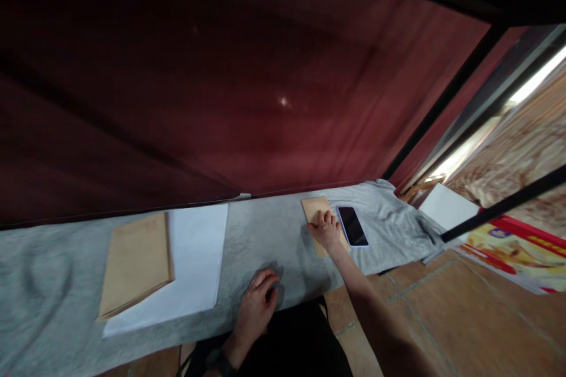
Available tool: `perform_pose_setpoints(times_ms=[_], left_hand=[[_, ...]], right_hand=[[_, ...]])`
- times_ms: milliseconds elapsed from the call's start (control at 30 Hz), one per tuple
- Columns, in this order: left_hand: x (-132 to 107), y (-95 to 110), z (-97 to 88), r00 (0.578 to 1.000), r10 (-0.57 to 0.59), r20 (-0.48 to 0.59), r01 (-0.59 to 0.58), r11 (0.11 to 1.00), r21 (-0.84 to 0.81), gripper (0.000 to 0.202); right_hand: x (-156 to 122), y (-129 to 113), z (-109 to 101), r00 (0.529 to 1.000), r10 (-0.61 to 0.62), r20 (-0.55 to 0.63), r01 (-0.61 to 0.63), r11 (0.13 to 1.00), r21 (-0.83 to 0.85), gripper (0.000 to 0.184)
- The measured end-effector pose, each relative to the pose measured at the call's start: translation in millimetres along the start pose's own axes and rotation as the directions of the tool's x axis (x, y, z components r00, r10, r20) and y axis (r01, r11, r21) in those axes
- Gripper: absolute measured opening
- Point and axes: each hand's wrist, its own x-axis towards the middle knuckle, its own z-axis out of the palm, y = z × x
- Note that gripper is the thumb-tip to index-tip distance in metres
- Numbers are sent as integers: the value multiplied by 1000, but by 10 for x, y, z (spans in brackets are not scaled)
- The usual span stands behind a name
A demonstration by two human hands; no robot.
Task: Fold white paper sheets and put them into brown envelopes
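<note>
Right hand [326, 230] lies palm down on a small brown envelope [315, 207], fingers extended and close together, pinching nothing. The envelope rests flat on the grey cloth [265, 230] towards the far edge of the table, right of centre. A smartphone [352, 226], screen dark, lies just beside the envelope on its right. Left hand [259, 300] rests on the cloth at the near edge, fingers loosely curled, holding nothing. Well to the left, a stack of brown envelopes [135, 262] sits partly on white paper sheets [198, 259]. A dark red panel [221, 70] rises behind the table
</note>
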Motion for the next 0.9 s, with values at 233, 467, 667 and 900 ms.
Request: perform_pose_setpoints(times_ms=[233,467,667,900], left_hand=[[-1,33,-4,1000,-13,-14,13,1000,-7,27],[-39,108,-3,999,-51,-2,51,997,-63,31],[-71,132,-107,993,-90,-71,84,993,-79,32],[-378,-367,-607,872,-179,-456,384,827,411,56]], right_hand=[[-12,61,-43,999,-48,-25,48,999,-11,71],[-413,-131,189,877,-389,-281,445,879,173,58],[-1154,-464,509,699,-606,-380,706,669,231,57],[-1292,-516,445,731,-575,-366,669,709,222,52]])
